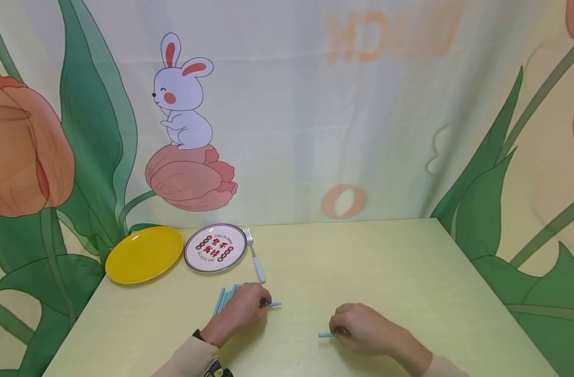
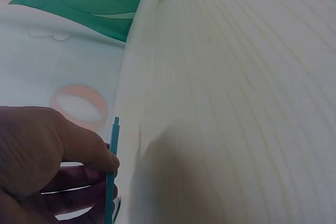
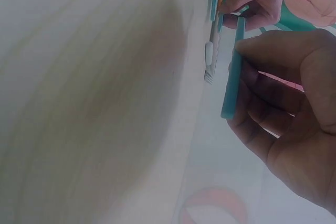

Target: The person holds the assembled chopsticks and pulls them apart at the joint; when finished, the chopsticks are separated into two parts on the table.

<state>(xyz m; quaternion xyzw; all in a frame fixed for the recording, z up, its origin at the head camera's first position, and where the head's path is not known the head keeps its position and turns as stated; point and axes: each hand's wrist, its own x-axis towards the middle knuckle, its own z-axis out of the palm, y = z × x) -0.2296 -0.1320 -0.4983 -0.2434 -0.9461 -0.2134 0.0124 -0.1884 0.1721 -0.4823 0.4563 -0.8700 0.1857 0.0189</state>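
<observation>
My left hand (image 1: 249, 305) pinches a slim blue stick (image 1: 276, 304) between thumb and fingers, just above the table. In the left wrist view this stick (image 2: 111, 187) ends in a narrower peg. Further right, my right hand (image 1: 364, 327) holds another blue stick (image 1: 325, 335) by thumb and fingertips. The right wrist view shows that stick (image 3: 232, 90) as a smooth, short rod with a blunt end. The two held sticks are apart. Several more blue sticks (image 1: 219, 299) lie side by side on the table, partly hidden behind my left hand.
A yellow plate (image 1: 144, 255) stands at the table's back left. Beside it is a white plate (image 1: 215, 248) with a dark rim and red characters. A fork (image 1: 256, 262) with a pale handle lies to its right. A printed curtain (image 1: 287, 104) hangs behind the table (image 1: 385, 262).
</observation>
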